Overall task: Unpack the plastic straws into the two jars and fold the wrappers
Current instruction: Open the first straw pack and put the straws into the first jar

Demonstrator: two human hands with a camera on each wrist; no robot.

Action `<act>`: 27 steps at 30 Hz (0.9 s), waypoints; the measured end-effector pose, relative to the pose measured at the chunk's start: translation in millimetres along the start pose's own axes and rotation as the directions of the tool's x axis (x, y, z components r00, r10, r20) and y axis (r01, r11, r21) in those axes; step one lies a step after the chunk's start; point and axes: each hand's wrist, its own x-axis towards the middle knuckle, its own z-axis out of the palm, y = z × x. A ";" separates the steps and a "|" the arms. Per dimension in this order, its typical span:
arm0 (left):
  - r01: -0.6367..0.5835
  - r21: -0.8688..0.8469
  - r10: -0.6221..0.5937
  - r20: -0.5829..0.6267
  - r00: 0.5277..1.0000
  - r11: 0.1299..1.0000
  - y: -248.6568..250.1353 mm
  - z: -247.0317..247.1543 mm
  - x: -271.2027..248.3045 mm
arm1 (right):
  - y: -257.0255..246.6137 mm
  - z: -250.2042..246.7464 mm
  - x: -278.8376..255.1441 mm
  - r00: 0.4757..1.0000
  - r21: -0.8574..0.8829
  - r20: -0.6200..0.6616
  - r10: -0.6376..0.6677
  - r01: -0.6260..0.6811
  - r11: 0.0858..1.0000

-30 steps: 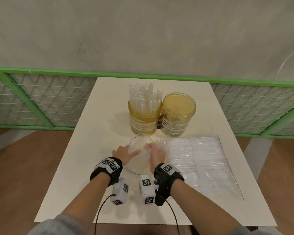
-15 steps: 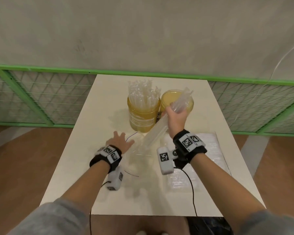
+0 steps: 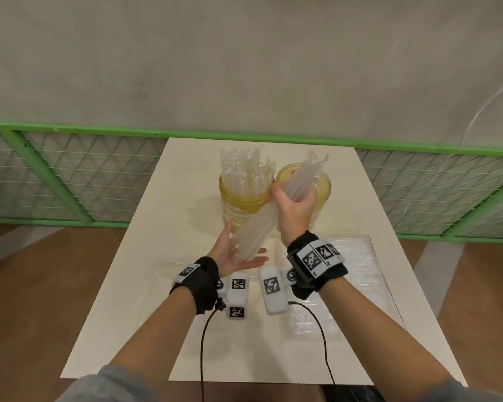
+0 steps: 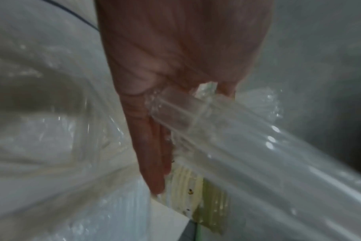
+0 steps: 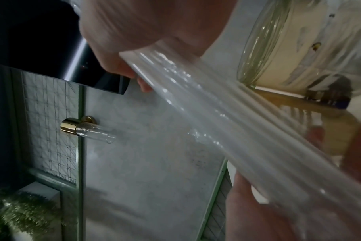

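A bundle of clear straws [image 3: 269, 210] slants in the air above the middle of the tabletop [image 3: 145, 256], its upper end over the right jar [image 3: 321, 195]. The right hand [image 3: 295, 208] grips its upper half, fingers curled around it. The left hand [image 3: 234, 253] cups its lower end, fingers spread and straight. The left jar [image 3: 238, 204], full of straws, stands near the far edge. A wrapper [image 3: 360, 274] lies flat by the right edge.

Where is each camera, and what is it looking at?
Head: on the head, facing forward and down at the table, both jars, both forearms.
Left wrist: faces along the open left hand under the straw bundle.
Right wrist: faces along the right hand, whose grip holds the bundle, toward the wall.
All three share the bundle.
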 end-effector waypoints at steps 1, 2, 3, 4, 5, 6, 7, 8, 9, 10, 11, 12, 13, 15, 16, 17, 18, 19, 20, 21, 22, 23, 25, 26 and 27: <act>-0.006 -0.059 0.005 -0.010 1.000 0.998 -0.2 0.2 0.2 | 2.4 -0.4 -1.8 1.000 -0.009 0.009 0.008 -0.008 1.000; -0.020 -0.103 0.017 -0.023 1.000 0.994 0.1 1.2 0.2 | 4.2 -0.6 -4.6 0.999 -0.029 0.029 0.016 -0.016 0.999; -0.034 -0.120 0.030 -0.034 0.999 0.992 0.6 2.9 -0.5 | 6.6 -0.1 -7.4 0.999 -0.057 0.053 0.011 -0.008 0.998; -0.041 -0.102 0.037 -0.039 0.999 0.994 0.4 3.0 -0.1 | 8.2 0.5 -11.3 0.996 -0.089 0.084 0.003 0.004 0.996; -0.037 -0.055 0.035 -0.037 0.999 0.998 0.2 4.5 -1.2 | 9.0 1.1 -15.1 0.993 -0.118 0.115 -0.012 0.026 0.993; -0.031 0.000 0.031 -0.025 0.999 1.000 -0.1 6.0 -1.9 | 9.5 2.0 -17.4 0.990 -0.140 0.137 -0.031 0.050 0.989; -0.024 0.035 0.024 -0.008 1.000 0.999 -1.0 6.9 -3.5 | 10.5 2.6 -18.4 0.988 -0.152 0.148 -0.042 0.065 0.986; -0.012 0.057 0.012 0.004 1.000 0.998 -2.2 7.4 -5.1 | 11.5 2.6 -18.2 0.988 -0.151 0.150 -0.042 0.065 0.986; 0.002 0.074 -0.003 0.010 1.000 0.997 -3.1 7.8 -6.4 | 12.7 2.9 -17.3 0.989 -0.143 0.146 -0.036 0.057 0.988; 0.014 0.092 -0.016 0.013 1.000 0.996 -3.7 6.7 -5.9 | 14.0 3.2 -14.9 0.991 -0.140 0.128 -0.028 0.046 0.989; 0.030 0.101 -0.032 0.018 0.999 0.994 -3.7 5.5 -5.3 | 14.0 4.0 -12.5 0.994 -0.134 0.105 -0.015 0.029 0.990; 0.051 0.107 -0.053 0.013 0.999 0.993 -3.6 2.8 -3.5 | 13.7 4.1 -10.0 0.996 -0.128 0.090 -0.008 0.020 0.992; 0.078 0.113 -0.080 0.008 0.997 0.991 -2.3 1.6 -2.7 | 14.4 4.5 -6.8 0.996 -0.137 0.085 -0.011 0.022 0.990; 0.139 0.122 -0.141 0.006 0.990 0.983 -0.3 -1.5 -0.2 | 17.2 4.5 -3.2 0.995 -0.170 0.095 -0.027 0.043 0.984; 0.154 0.128 -0.156 0.007 0.988 0.980 1.1 -0.5 -0.2 | 17.9 4.3 -3.5 0.994 -0.180 0.103 -0.026 0.045 0.983; 0.153 0.135 -0.155 0.003 0.988 0.979 2.0 0.5 0.3 | 18.6 4.1 -4.7 0.994 -0.187 0.111 -0.020 0.041 0.981; 0.134 0.132 -0.135 -0.008 0.991 0.982 2.9 2.6 0.6 | 19.0 3.4 -6.2 0.993 -0.191 0.118 -0.018 0.041 0.981; 0.109 0.122 -0.106 -0.025 0.994 0.987 4.0 4.0 2.4 | 19.3 2.6 -7.5 0.993 -0.179 0.119 -0.014 0.035 0.983; 0.078 0.120 -0.073 -0.049 0.996 0.990 4.5 5.7 4.2 | 17.7 1.9 -8.6 0.993 -0.163 0.117 -0.022 0.041 0.986; 0.050 0.123 -0.042 -0.071 0.997 0.991 4.3 6.1 7.1 | 15.2 1.5 -11.1 0.993 -0.146 0.116 -0.035 0.052 0.988; 0.025 0.125 -0.013 -0.094 0.995 0.992 3.7 6.0 8.9 | 15.2 0.5 -11.7 0.993 -0.130 0.107 -0.049 0.063 0.990; 0.003 0.129 0.012 -0.112 0.994 0.992 2.5 5.8 10.6 | 15.6 -0.1 -12.7 0.992 -0.119 0.107 -0.060 0.073 0.990; -0.022 0.114 0.036 -0.118 0.992 0.993 0.5 8.0 10.0 | 18.3 -1.6 -16.4 0.987 -0.128 0.145 -0.071 0.090 0.988; -0.044 0.096 0.052 -0.093 0.994 0.994 -0.2 12.8 4.5 | 20.3 -1.9 -18.6 0.983 -0.161 0.174 -0.051 0.080 0.984; -0.059 0.083 0.064 -0.054 0.997 0.995 -0.6 14.6 2.4 | 22.5 -1.9 -20.1 0.978 -0.207 0.205 -0.024 0.067 0.976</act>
